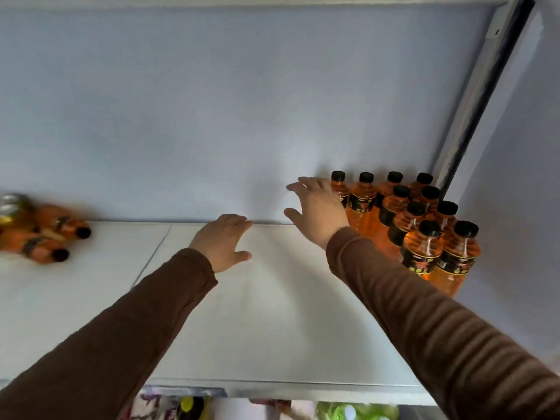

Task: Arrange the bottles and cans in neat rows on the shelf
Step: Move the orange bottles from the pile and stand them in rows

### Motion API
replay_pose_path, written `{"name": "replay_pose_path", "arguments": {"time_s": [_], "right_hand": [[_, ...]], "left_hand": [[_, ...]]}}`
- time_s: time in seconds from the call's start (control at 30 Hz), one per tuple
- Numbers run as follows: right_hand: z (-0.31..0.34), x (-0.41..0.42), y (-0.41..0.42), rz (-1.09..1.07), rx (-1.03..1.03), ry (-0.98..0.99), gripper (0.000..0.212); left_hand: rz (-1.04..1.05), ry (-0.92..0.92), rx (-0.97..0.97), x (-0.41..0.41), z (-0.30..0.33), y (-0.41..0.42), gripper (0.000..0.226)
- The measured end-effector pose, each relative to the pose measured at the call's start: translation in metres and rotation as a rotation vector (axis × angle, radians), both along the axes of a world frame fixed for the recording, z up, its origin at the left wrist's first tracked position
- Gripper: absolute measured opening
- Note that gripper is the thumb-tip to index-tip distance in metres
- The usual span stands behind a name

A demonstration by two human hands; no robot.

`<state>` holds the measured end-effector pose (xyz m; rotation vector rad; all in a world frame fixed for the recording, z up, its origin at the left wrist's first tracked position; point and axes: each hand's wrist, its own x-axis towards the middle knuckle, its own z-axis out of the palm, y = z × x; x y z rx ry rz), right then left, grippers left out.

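Hands: left hand [222, 242] and right hand [318, 209] both spread, holding nothing.
Standing bottles [424, 225]: rowed at the shelf's [272, 328] right end, beside the right hand.
Fallen bottles [45, 237]: far left, caps rightward, nearer the left hand.

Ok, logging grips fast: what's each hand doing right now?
Left hand: open, holding nothing.
Right hand: open, fingers spread, holding nothing, beside the standing bottles.

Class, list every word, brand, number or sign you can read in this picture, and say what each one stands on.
None can be read with certainty.
Black labels with yellow characters on the upright orange drink bottles with black caps: too small and blurred to read.
Labels on the orange bottles lying on their sides at the white shelf's left: blurred.
Silver can top: no legible text.
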<state>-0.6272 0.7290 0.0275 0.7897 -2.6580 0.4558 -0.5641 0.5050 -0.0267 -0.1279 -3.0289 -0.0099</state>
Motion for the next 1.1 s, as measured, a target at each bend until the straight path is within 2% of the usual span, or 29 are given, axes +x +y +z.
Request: {"name": "replay_pose_path", "arguments": {"time_s": [0.2,0.57,0.87,1.1], "right_hand": [[-0.023,0.062,-0.087,0.102,-0.021,-0.015,0.054],[-0.046,0.166,-0.274,0.147,-0.065,-0.061,0.056],[-0.063,0.166,-0.377,0.246,-0.115,-0.112,0.056],[-0.092,0.156,-0.459,0.274,-0.176,-0.281,0.066]], "left_hand": [[0.084,0.018,-0.005,0.084,-0.004,-0.098,0.076],[0.16,0.079,0.113,0.206,-0.008,-0.274,0.075],[0.277,0.114,0.19,0.23,-0.016,-0.365,0.073],[0.302,0.111,0.195,0.227,-0.021,-0.436,0.071]]}}
